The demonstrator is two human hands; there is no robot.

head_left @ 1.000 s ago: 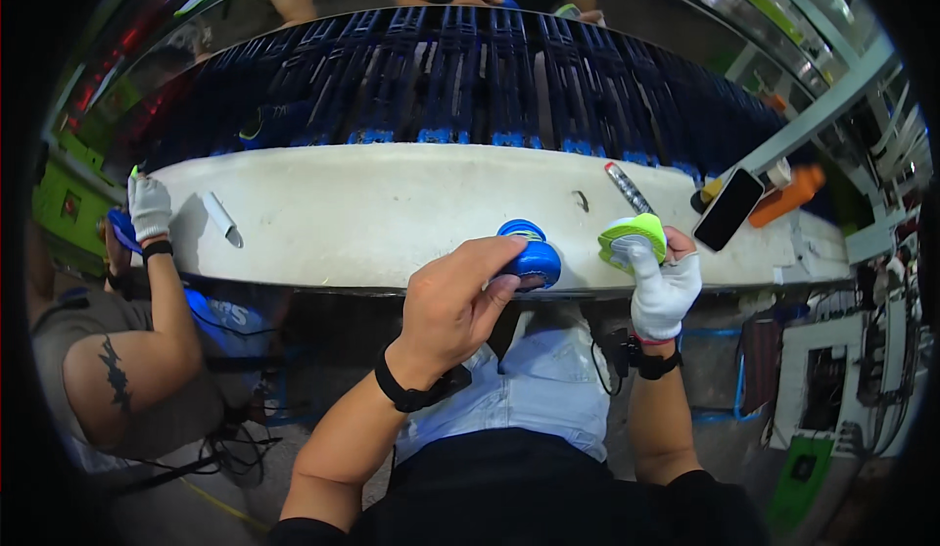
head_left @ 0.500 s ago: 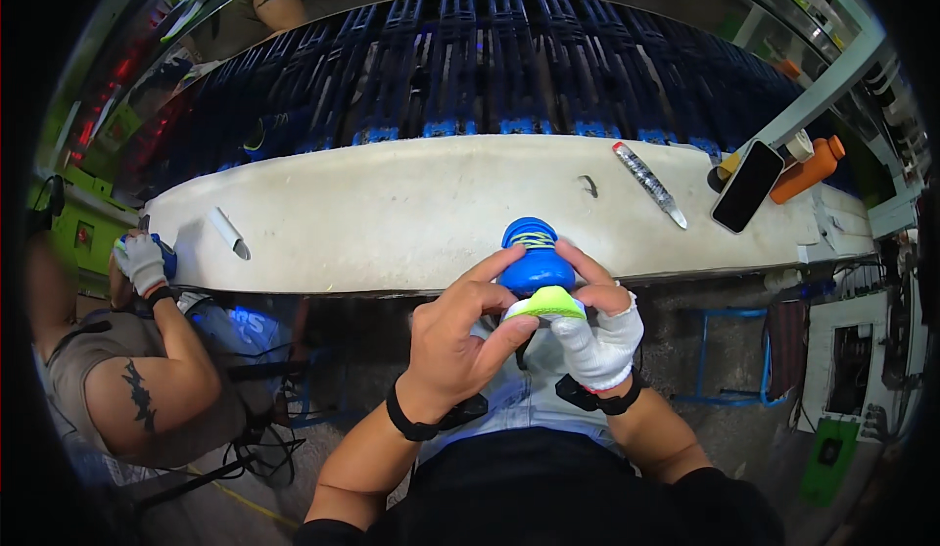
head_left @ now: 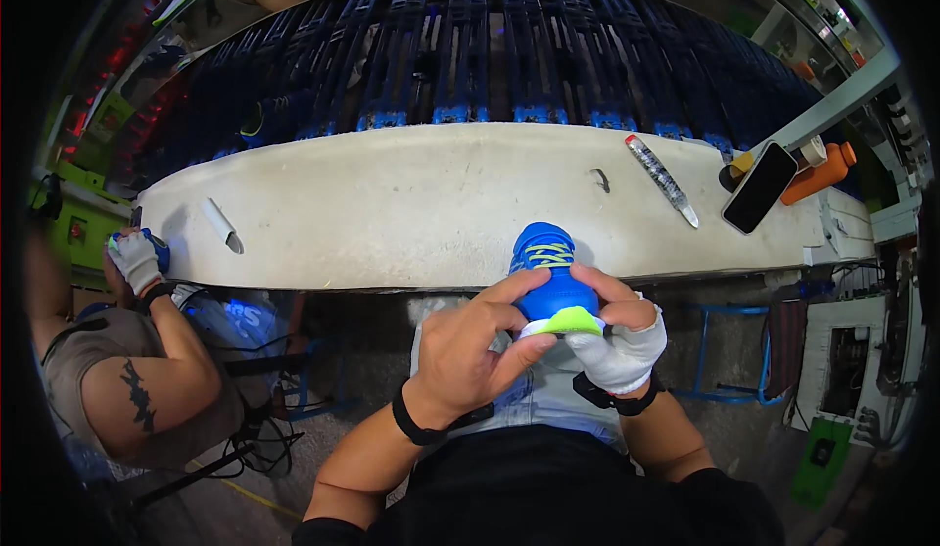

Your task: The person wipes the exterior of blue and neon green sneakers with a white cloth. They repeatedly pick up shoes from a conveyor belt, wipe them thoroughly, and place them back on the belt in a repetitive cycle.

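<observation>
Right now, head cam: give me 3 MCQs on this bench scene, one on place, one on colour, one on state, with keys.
1. Where does the phone lie?
A. At the bench's right end, by the orange bottle
B. At the bench's left end
C. On the person's lap

2. What colour is the sole of the small blue shoe?
A. Red
B. Yellow-green
C. Black

3. How is the shoe held?
A. Lying alone on the bench
B. In one hand only
C. Between both hands, the right hand gloved in white, the left hand bare

Key:
1 A, the dark phone rests beside the orange bottle on the right.
2 B, a bright yellow-green edge shows under the blue upper.
3 C, fingers of both hands close on the shoe in front of the bench edge.
</observation>
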